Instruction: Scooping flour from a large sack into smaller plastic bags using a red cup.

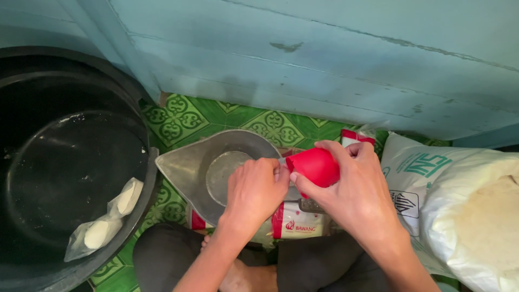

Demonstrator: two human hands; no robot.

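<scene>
My right hand (354, 189) grips a small red plastic cup (316, 166), tipped on its side with its mouth toward a grey metal jug-shaped scoop (186, 162). My left hand (255, 190) rests closed on the scoop's near rim, right beside the cup; whether it pinches something small is hidden. The scoop's inside looks bare. Beneath both hands lies a clear packet with red and white print (294, 221), resting by my knees.
A big black tub (32, 135) at the left holds a clear bag with white lumps (108, 219). White sacks (465, 200) stand at the right. A pale blue wooden wall (324, 59) closes the far side; green patterned flooring (184, 119) lies below.
</scene>
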